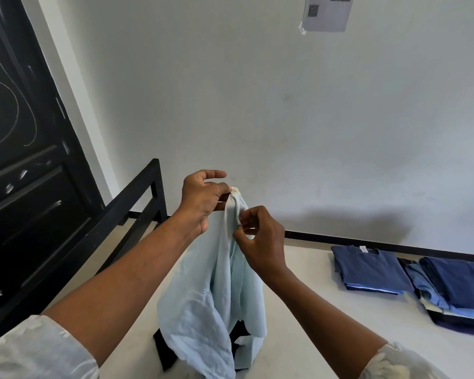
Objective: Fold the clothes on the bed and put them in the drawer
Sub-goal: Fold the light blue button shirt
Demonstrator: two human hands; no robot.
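Above the white bed [307, 302], both hands' fingers [225, 191] pinch a wrinkled, pale-blue shirt [203, 305] hanging bunched.

Two hands [203, 199] [263, 239], one pale blue shirt [203, 296], one black garment [164, 348] — two folded piles [372, 269] [454, 285], one wall notice [326, 12].

Both bare forearms reach up and forward from the lower corners, each coming out of a pale sleeve pushed back toward the elbow. The left grip [203, 201] is the higher one, its back turned to the camera, with the forefinger stretched straight out to the right while thumb and other fingers pinch the top of a pale blue shirt [216, 283]. The right grip [263, 242] sits just below and beside it, wrist bent, fingers curled, pinching the same cloth's edge at its fingertips [242, 224].
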